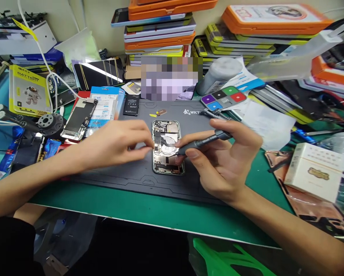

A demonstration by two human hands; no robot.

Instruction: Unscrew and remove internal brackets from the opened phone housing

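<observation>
An opened phone [169, 163] lies on the dark grey work mat [125, 168], its inner parts and a round silver coil showing. My right hand [226, 161] grips a dark pen-shaped screwdriver [200, 143] from the right, its lower end over the phone's right side. The tip is hard to make out. At the phone's left edge, my left hand [117, 145] has thumb and index finger pinched together; anything between them is too small to see. Behind the phone lie a small metal piece [161, 112] and a yellow scrap [153, 115]. A black battery [131, 105] rests further back left.
A loose phone screen [79, 119] and a round black tool holder [49, 124] are on the left. Behind the mat rise stacked orange boxes [172, 8]. A coloured magnetic tray [223, 97] sits back right; a white box [314, 172] stands at right.
</observation>
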